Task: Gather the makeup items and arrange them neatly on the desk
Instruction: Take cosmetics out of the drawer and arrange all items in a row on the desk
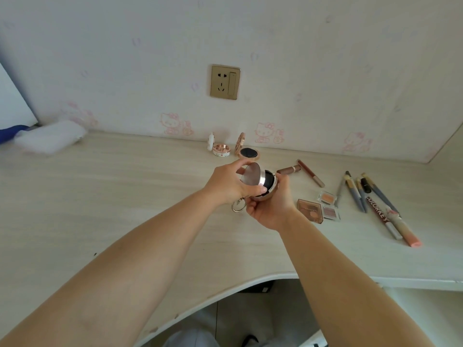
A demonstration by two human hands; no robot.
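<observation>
A round rose-gold compact (268, 182) with a mirrored lid (251, 174) is held open above the pale wooden desk (125, 196). My left hand (229, 182) grips the lid; my right hand (269, 209) cups the base from below. A key ring (238, 205) dangles under it. Two more open compacts, a white one (220, 147) and a brown one (248, 151), stand by the wall. To the right lie a lip tube (289, 169), a brown pencil (310, 172), three small eyeshadow pans (310, 210), and several pens and tubes (373, 196).
A gold wall socket (224, 82) sits above the desk. A white cloth bundle (50, 136) and something blue (12, 132) lie at the far left. The desk's curved front edge (225, 291) cuts in near my body, with floor below.
</observation>
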